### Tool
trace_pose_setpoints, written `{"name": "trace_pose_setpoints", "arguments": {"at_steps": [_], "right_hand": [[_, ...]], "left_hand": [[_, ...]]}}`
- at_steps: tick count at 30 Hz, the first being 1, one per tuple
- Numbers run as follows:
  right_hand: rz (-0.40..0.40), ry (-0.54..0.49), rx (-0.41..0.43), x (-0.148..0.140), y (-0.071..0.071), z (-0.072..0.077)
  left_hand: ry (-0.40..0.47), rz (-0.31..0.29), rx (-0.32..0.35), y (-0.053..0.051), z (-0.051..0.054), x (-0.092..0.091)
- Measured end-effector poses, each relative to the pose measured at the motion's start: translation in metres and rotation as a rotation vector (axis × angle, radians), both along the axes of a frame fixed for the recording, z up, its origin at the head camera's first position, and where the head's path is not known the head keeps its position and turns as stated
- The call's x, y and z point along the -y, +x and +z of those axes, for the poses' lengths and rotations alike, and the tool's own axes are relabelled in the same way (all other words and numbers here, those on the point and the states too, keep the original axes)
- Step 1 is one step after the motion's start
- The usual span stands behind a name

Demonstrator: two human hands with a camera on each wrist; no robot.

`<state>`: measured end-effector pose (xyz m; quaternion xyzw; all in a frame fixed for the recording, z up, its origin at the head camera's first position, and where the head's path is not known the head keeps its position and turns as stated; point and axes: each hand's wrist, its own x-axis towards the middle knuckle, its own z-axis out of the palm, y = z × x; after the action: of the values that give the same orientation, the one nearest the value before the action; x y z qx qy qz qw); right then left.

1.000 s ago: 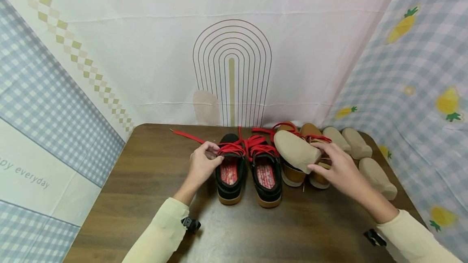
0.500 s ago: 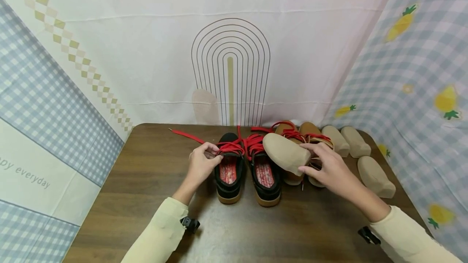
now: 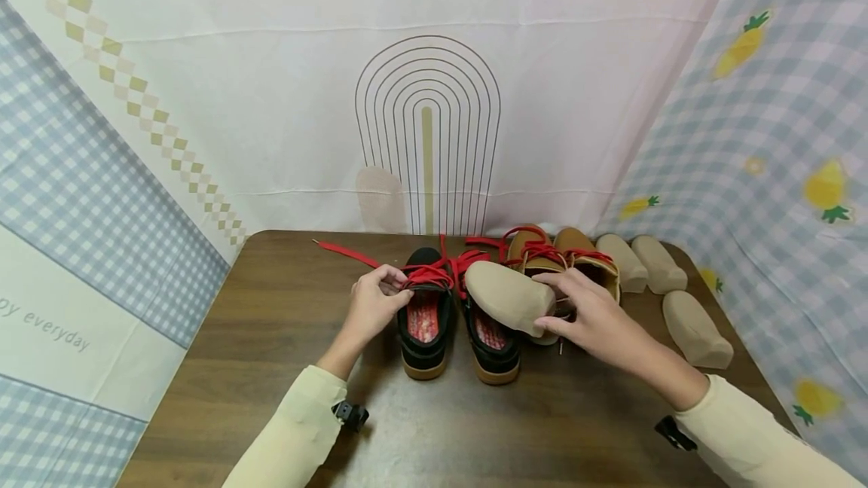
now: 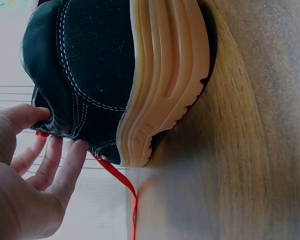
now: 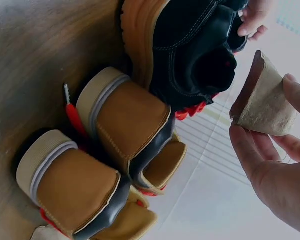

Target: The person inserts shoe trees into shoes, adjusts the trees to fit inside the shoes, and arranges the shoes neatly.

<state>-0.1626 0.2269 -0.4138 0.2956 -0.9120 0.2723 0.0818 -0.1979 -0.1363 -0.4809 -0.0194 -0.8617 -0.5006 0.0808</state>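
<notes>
In the head view the right hand (image 3: 597, 321) grips the heel end of a beige shoe form (image 3: 505, 294), which hangs tilted over the right black shoe (image 3: 495, 360) and the nearer part of a brown shoe. The right wrist view shows thumb and fingers around the form's (image 5: 270, 102) end. The left hand (image 3: 371, 309) pinches the collar near the red laces (image 3: 429, 275) of the left black shoe (image 3: 423, 356); in the left wrist view its thumb and fingers (image 4: 42, 170) lie at the black shoe's (image 4: 90, 60) opening.
Two brown shoes (image 3: 575, 241) with red laces stand right of the black pair. Several other beige forms (image 3: 695, 328) lie at the table's (image 3: 271, 322) right side. A red lace end (image 3: 346, 251) stretches left at the back. Curtains surround the table's back and sides.
The right hand has moved left with the beige form, from over the brown shoes to over the right black shoe. The left hand has stayed at the left black shoe.
</notes>
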Motion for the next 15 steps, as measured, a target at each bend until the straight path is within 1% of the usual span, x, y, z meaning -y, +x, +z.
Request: {"name": "trace_pose_setpoints", "arguments": {"at_steps": [8,15], "right_hand": [[0.034,0.001,0.007,0.019,0.002,0.005],[0.042,0.023,0.042,0.028,0.005,0.007]], "left_hand": [[0.002,-0.001,0.0,0.001,0.001,0.0],[0.023,-0.002,0.01,0.001,0.001,-0.001]]}}
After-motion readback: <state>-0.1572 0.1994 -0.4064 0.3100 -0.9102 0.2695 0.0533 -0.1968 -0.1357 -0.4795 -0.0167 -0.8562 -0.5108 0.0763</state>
